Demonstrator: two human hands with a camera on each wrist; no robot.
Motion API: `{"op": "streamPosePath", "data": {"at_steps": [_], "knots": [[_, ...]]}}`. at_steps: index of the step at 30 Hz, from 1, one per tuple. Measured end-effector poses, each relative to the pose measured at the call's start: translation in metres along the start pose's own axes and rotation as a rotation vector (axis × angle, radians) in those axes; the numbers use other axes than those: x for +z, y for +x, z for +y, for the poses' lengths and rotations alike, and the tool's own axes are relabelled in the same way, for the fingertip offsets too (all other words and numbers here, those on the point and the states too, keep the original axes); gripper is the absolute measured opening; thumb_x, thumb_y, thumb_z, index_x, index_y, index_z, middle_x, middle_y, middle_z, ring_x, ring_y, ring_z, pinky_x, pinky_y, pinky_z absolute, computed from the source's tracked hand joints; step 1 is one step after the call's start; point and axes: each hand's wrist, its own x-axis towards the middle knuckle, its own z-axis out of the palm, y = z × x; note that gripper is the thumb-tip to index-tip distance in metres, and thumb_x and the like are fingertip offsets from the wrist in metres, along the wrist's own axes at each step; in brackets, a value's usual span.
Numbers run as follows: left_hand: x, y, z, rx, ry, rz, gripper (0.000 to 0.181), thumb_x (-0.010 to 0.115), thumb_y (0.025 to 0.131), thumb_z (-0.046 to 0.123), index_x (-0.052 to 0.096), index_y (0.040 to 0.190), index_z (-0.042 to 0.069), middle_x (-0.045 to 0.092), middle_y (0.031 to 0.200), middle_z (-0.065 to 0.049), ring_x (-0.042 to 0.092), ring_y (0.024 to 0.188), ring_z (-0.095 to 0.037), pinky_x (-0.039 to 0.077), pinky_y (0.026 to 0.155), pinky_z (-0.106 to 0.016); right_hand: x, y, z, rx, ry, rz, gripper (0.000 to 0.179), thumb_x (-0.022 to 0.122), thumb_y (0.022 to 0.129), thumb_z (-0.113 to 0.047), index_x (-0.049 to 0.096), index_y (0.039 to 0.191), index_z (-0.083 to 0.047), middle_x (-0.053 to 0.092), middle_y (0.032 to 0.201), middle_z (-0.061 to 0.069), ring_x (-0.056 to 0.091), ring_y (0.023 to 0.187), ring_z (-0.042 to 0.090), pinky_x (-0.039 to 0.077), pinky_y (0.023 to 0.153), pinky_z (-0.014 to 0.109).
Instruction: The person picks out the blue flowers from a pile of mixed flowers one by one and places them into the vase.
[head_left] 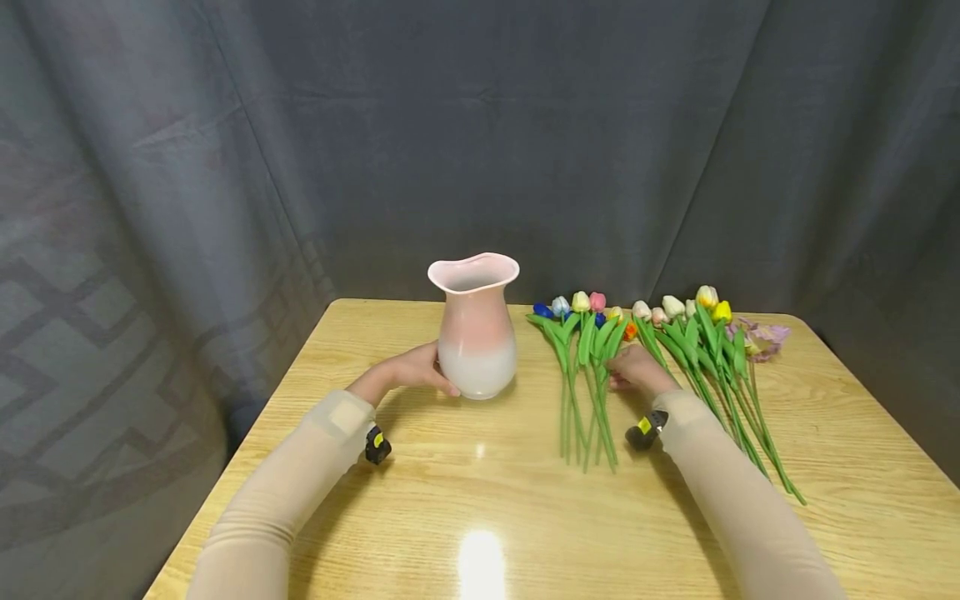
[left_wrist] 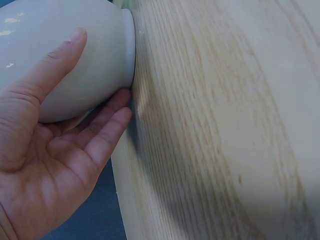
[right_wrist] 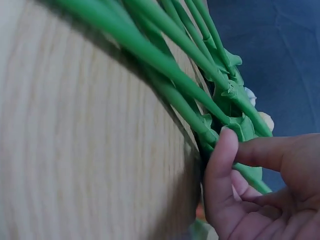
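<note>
A pink-and-white vase (head_left: 477,342) with a wavy rim stands upright on the table. My left hand (head_left: 422,369) holds its lower left side, the thumb across the front and the fingers round behind near the base. In the left wrist view the thumb lies on the pale glazed belly of the vase (left_wrist: 95,60). To the right lies a bunch of artificial tulips (head_left: 592,383) with green stems and leaves. At that bunch's right edge my right hand (head_left: 637,369) pinches a tulip stem (right_wrist: 212,134) between thumb and forefinger, just below the leaves.
Farther right lies a second bunch of tulips (head_left: 701,358) in white, pink and yellow. A purple ruffled flower (head_left: 768,340) rests beside it. Behind the wooden table (head_left: 420,517) hangs a dark grey curtain (head_left: 480,142).
</note>
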Motion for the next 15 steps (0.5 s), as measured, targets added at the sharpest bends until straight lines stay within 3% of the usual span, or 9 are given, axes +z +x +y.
{"op": "streamPosePath", "data": {"at_steps": [5, 9, 15], "knots": [[0.001, 0.0, -0.0005, -0.007, -0.001, 0.006, 0.082, 0.08, 0.077, 0.005, 0.034, 0.144, 0.011, 0.05, 0.136, -0.011, 0.054, 0.113, -0.023, 0.048, 0.091, -0.035, 0.0003, -0.0039, -0.0006, -0.001, 0.036, -0.001, 0.018, 0.049, 0.095, -0.003, 0.051, 0.078, 0.001, 0.051, 0.057, -0.002, 0.058, 0.051, 0.005, 0.052, 0.054, 0.018], [0.0015, -0.0008, 0.0011, -0.011, 0.009, 0.008, 0.081, 0.079, 0.078, 0.006, 0.034, 0.144, 0.01, 0.05, 0.135, -0.012, 0.055, 0.112, -0.023, 0.049, 0.09, -0.035, -0.0009, 0.001, 0.0027, -0.008, -0.03, 0.008, 0.023, 0.05, 0.095, -0.004, 0.048, 0.072, -0.003, 0.049, 0.055, -0.002, 0.059, 0.049, 0.005, 0.052, 0.053, 0.019], [0.0008, -0.0017, 0.0036, 0.0, 0.01, -0.003, 0.08, 0.078, 0.078, 0.006, 0.033, 0.144, 0.01, 0.049, 0.135, -0.013, 0.055, 0.112, -0.025, 0.049, 0.089, -0.036, -0.0028, 0.0017, -0.0036, -0.121, -0.456, 0.146, 0.029, 0.052, 0.094, -0.013, 0.049, 0.066, -0.007, 0.052, 0.054, 0.001, 0.055, 0.049, 0.012, 0.046, 0.054, 0.026]]}}
